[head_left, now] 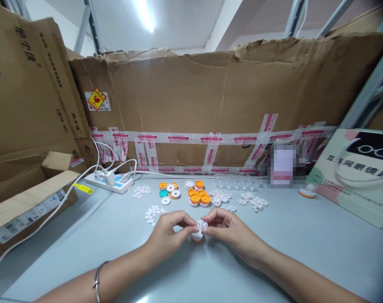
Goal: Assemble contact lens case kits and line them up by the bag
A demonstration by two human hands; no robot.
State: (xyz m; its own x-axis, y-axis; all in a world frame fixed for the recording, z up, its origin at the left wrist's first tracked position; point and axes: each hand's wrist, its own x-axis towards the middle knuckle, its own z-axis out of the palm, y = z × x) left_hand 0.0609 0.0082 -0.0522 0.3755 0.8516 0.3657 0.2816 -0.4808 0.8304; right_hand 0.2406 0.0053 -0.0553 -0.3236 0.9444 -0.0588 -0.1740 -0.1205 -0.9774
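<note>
Low over the table's middle, my left hand and my right hand face each other, thumbs and forefingers pinched. Between the fingertips is a small white openwork plastic piece; both hands grip it from opposite sides. Directly beneath it a round white-and-orange plastic part rests on the table, partly covered by my fingers. Behind my left hand lie small white discs. Beyond my right hand are piles of white openwork pieces and a cluster of orange-and-white round parts.
A white power strip with cables sits at the back left, beside an open cardboard box. Orange, white and teal rings lie mid-table. A large cardboard sheet walls the back. A printed pale green box stands right.
</note>
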